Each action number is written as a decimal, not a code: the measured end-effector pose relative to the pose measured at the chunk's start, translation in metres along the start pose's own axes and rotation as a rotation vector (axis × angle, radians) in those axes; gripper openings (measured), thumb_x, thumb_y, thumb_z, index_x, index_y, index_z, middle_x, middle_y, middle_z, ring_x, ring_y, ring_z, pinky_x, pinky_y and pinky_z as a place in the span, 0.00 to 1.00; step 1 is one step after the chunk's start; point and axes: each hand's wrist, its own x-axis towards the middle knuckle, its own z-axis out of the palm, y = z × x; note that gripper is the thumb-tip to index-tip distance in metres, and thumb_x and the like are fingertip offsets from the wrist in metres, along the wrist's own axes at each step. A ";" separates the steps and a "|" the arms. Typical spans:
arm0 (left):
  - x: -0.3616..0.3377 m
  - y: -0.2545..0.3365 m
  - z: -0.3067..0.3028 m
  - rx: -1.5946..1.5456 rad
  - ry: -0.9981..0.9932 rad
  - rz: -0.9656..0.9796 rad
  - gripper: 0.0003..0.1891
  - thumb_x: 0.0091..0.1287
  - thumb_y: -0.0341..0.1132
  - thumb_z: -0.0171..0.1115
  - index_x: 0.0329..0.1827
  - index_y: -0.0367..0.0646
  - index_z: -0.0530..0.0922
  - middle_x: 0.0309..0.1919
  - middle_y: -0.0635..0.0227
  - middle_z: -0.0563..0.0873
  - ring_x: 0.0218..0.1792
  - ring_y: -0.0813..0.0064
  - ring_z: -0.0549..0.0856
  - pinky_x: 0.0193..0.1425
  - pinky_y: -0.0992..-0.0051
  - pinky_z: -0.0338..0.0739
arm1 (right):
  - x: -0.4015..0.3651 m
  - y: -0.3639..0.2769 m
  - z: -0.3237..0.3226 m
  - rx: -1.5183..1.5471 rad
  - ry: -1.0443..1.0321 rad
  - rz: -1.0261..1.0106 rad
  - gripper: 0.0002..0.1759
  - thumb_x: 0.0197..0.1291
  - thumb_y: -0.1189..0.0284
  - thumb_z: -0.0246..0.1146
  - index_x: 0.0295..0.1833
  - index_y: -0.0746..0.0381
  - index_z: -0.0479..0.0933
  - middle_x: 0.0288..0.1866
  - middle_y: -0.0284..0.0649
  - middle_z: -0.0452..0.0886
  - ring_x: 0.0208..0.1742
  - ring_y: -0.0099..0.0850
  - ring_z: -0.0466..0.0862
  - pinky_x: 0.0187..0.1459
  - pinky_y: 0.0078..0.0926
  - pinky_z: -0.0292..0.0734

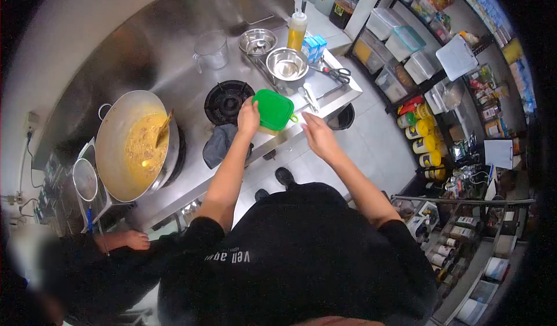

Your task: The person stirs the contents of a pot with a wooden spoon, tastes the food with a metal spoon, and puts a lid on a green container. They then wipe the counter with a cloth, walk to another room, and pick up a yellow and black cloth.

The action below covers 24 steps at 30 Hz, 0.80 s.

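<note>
My left hand (249, 119) grips the left edge of a container with a green lid (274, 110), held at the counter's front edge. A small green loop sticks out from the lid's right corner. To the right of that loop is my right hand (318, 136), fingers stretched out, holding nothing. Beside my left wrist lies a dark grey cloth (219, 145), and a black gas burner (228, 102) sits just behind it. White spoons (311, 96) rest behind the container.
A large wok (110, 146) of yellow food with a wooden spatula (164, 132) stands left. Steel bowls (288, 64), an oil bottle (297, 30), scissors (336, 73) and a clear jug (211, 50) are behind. Another person's hand (137, 240) is lower left. Shelves (400, 88) line the right.
</note>
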 end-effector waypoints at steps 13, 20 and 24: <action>-0.031 0.001 -0.011 0.005 0.144 -0.057 0.18 0.74 0.37 0.48 0.62 0.37 0.71 0.53 0.44 0.79 0.53 0.46 0.80 0.56 0.56 0.75 | 0.073 0.052 0.082 -0.093 -0.325 -0.246 0.35 0.69 0.56 0.52 0.68 0.76 0.62 0.74 0.60 0.57 0.76 0.55 0.54 0.74 0.41 0.53; -0.034 0.014 -0.005 -0.034 0.253 -0.135 0.18 0.74 0.37 0.48 0.61 0.37 0.73 0.52 0.47 0.81 0.54 0.49 0.80 0.59 0.61 0.74 | 0.169 0.171 0.000 0.248 -0.279 0.009 0.38 0.56 0.55 0.69 0.66 0.67 0.68 0.64 0.57 0.72 0.66 0.51 0.72 0.66 0.40 0.66; -0.035 0.016 0.009 -0.035 0.343 -0.222 0.17 0.75 0.38 0.47 0.59 0.37 0.75 0.52 0.49 0.82 0.54 0.53 0.81 0.59 0.63 0.73 | 0.271 0.250 -0.035 0.185 -0.095 0.018 0.50 0.48 0.53 0.74 0.68 0.74 0.61 0.64 0.61 0.71 0.66 0.51 0.72 0.65 0.40 0.67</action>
